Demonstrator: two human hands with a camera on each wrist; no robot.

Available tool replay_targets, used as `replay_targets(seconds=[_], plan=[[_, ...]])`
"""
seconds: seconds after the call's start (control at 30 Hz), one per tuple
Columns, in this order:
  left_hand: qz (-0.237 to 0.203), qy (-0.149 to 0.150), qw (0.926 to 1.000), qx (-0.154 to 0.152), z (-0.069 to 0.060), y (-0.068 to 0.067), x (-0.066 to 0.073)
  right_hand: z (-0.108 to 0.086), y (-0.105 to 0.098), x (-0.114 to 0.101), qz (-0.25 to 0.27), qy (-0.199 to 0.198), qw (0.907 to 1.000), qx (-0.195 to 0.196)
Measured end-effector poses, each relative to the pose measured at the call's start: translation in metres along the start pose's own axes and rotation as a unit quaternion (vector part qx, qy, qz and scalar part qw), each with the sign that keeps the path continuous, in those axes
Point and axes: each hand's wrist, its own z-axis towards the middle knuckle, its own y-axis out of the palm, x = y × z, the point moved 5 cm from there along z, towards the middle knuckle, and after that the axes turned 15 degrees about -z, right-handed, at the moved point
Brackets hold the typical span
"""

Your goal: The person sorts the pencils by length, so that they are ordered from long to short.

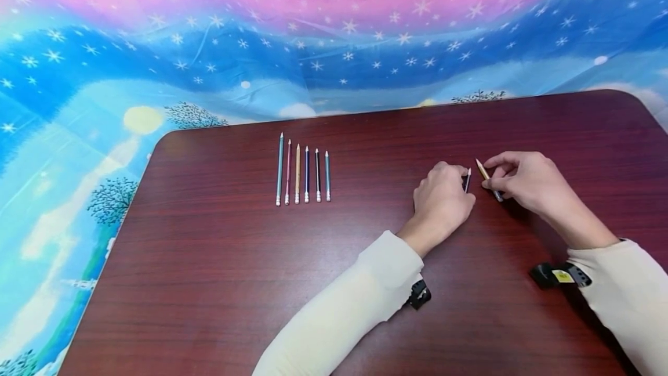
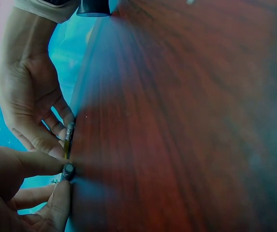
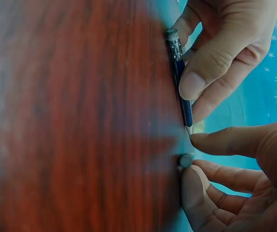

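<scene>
My left hand (image 1: pixel 442 197) pinches a short dark blue pencil (image 3: pixel 180 72) between thumb and fingers, its sharpened tip pointing away from me. Just to the right, my right hand (image 1: pixel 533 180) pinches a short yellow pencil (image 1: pixel 482 172), which slants with its tip toward the upper left. A small gap separates the two pencils. In the right wrist view, the metal band and grey eraser (image 3: pixel 172 35) of the dark pencil show. The yellow pencil's round eraser end (image 3: pixel 186 160) sits by the right thumb; fingers hide part of both pencils.
Left of the hands, several pencils lie side by side in a row, from a long teal pencil (image 1: pixel 279 170) down to a short blue pencil (image 1: pixel 327 176), tips away from me. The dark red wooden table (image 1: pixel 209 283) ends at a snowflake-patterned cloth (image 1: pixel 334 33).
</scene>
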Motion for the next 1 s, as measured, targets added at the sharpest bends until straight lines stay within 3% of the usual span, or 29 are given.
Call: replay_targets(seconds=[0.37,0.77,1.0], plan=[[0.021,0.044,0.9988,0.006,0.0037,-0.0068,0.0007,0.0010,-0.0047,-0.0039,-0.068,-0.018,0.9966,0.042],[0.008,0.030,0.9995,-0.007,0.0057,-0.0085,-0.0025,0.0006,-0.0031,-0.0047,-0.068,-0.009,0.9971,0.033],[-0.019,-0.001,0.9998,-0.012,0.0076,-0.0104,-0.0040,-0.0001,-0.0034,-0.0060,-0.054,-0.006,0.9980,0.031]])
